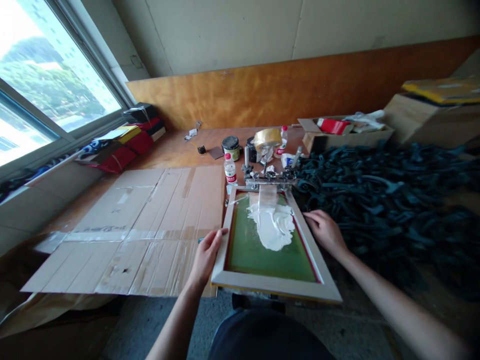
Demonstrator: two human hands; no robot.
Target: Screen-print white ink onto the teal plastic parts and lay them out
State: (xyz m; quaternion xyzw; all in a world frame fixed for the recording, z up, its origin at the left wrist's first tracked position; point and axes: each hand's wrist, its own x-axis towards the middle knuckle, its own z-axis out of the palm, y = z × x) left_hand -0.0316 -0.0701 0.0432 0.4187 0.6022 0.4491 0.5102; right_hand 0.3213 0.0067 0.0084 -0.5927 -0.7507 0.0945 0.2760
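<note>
A screen printing frame [275, 285] with pale wooden sides and green mesh lies in front of me. Thick white ink [275, 232] is heaped on the mesh towards its far end. Metal hinge clamps [268, 181] grip the frame's far side. My left hand [207, 252] is at the frame's left side, fingers curled. A small teal piece [201, 240] sticks out beside those fingers. My right hand [327, 234] is closed by the frame's right side, thumb and fingers together; whatever it holds there is hidden.
Flattened cardboard [150, 230] covers the table's left part. A large heap of dark teal plastic parts [375, 200] lies right of the frame. Behind stand a small bottle [230, 170], a jar [231, 148], a tape roll [268, 137] and an open carton [348, 137].
</note>
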